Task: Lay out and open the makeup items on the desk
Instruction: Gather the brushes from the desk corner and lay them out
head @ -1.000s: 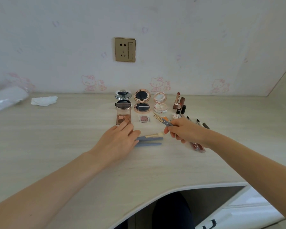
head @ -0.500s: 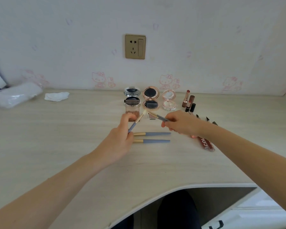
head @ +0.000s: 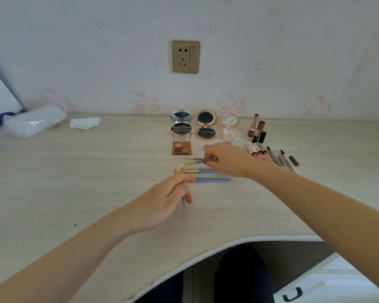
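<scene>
My left hand (head: 166,200) grips a blue-handled makeup brush (head: 182,206) above the desk, its pale tip near 880,785. My right hand (head: 224,159) pinches two thin brushes (head: 195,161) that point left, low over the desk. Two more blue brushes lie flat between my hands, one (head: 202,171) above the other (head: 212,180). Behind them stand an open eyeshadow palette (head: 181,145), three open round compacts (head: 206,127) and open lipsticks (head: 255,127). Several pens and liners (head: 280,158) lie to the right.
A crumpled white tissue (head: 85,123) and a clear plastic bag (head: 34,123) lie at the back left of the desk (head: 74,171). A wall socket (head: 186,56) sits above the compacts. The desk's curved front edge runs below my arms, a drawer handle (head: 292,294) beneath.
My left hand drew its brush back toward me, turning the handle down. My right hand lowered its two thin brushes toward the desk, above the two lying brushes.
</scene>
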{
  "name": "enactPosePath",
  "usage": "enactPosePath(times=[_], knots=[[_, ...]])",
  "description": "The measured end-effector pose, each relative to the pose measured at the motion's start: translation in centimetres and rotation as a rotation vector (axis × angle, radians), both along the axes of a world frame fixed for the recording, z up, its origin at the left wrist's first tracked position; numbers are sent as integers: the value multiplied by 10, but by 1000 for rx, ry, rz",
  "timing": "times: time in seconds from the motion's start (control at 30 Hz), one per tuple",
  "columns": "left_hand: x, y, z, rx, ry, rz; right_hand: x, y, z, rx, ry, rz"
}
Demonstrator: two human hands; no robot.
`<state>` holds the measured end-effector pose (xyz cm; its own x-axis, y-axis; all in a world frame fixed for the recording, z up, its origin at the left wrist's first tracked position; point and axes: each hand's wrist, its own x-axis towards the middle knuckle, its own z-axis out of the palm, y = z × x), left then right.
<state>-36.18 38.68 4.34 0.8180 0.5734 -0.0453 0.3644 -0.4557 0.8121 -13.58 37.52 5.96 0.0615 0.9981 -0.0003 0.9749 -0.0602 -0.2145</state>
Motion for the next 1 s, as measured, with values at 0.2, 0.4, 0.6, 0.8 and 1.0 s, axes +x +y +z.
enactPosePath(times=[0.2, 0.4, 0.6, 0.8, 1.0], knots=[[-9, -12, 3, 223, 97, -5, -5, -1, -2, -35, -43, 29], [-4, -15, -3, 869, 406, 94, -4, -4, -4, -96, 31, 39], [19, -12, -14, 1094, 387, -39, -2, 0, -5, -76, 30, 29], [48, -6, -35, 1140, 285, -28, 0, 0, -7, -111, 77, 47], [55, 1, -41, 1125, 133, 1, 4, -3, -8, -80, 95, 36]])
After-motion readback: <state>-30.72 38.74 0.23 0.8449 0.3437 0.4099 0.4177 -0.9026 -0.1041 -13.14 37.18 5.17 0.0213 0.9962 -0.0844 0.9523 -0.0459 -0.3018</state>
